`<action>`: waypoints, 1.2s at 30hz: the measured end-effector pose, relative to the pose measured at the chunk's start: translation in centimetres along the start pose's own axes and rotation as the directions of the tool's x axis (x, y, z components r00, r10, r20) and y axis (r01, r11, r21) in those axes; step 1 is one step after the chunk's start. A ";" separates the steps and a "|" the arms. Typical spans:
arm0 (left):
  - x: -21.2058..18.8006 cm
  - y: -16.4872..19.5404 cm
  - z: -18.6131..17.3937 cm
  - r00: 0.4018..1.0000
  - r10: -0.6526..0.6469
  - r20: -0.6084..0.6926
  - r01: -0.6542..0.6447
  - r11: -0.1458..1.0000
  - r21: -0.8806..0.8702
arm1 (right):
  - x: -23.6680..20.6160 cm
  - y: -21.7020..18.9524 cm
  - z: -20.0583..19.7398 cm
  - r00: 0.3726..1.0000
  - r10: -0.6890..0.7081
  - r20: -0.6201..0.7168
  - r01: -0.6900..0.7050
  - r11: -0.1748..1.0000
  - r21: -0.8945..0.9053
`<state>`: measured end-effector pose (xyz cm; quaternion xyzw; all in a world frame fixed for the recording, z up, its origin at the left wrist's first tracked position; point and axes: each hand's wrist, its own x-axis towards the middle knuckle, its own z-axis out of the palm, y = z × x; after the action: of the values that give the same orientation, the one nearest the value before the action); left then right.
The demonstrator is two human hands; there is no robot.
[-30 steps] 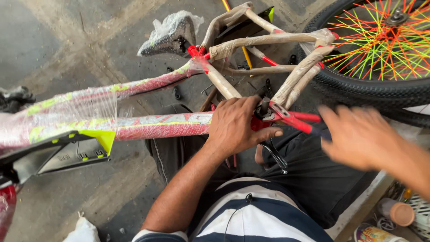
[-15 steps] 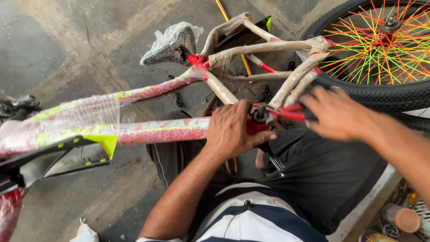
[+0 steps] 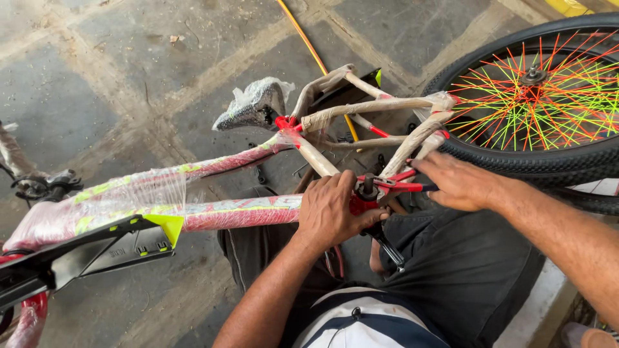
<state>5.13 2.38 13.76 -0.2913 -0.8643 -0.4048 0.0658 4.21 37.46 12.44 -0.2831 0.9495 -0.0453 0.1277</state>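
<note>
A red and lime bicycle frame (image 3: 213, 212), wrapped in clear plastic and brown paper, lies across my lap. My left hand (image 3: 332, 209) grips it at the bottom bracket (image 3: 364, 201). My right hand (image 3: 461, 183) holds the red handles of a pair of pliers (image 3: 400, 185) whose jaws sit on the bracket axle. A wrapped saddle (image 3: 255, 106) sticks up behind the frame.
A black-tyred wheel (image 3: 535, 154) with orange and green spokes stands at the right. A black mudguard with a lime tip (image 3: 122, 241) lies at lower left. A yellow rod (image 3: 309, 48) runs over the concrete floor (image 3: 116, 77). Small parts lie under the frame.
My right hand came in from the right and took hold of the red plier handles at the bottom bracket. My left hand kept its grip on the frame.
</note>
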 end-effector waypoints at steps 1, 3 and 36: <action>-0.1 0.0 0.0 1.000 0.003 -0.010 -0.003 1.000 0.000 | 0.6 -0.1 -0.5 0.997 0.074 0.010 -0.074 0.997 -0.034; -0.2 -0.1 0.1 1.000 -0.001 -0.012 0.001 1.000 0.013 | 0.3 -2.2 -1.7 0.982 0.187 0.032 -0.181 0.974 -0.133; -0.2 -0.9 1.1 0.999 0.038 -0.011 -0.038 0.999 -0.028 | -1.1 -14.2 -7.9 0.714 0.620 0.325 -0.407 0.745 -0.528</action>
<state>4.92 2.69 12.34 -0.3066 -0.8524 -0.4172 0.0738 10.42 26.26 22.57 -0.0226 0.9137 0.2693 0.3033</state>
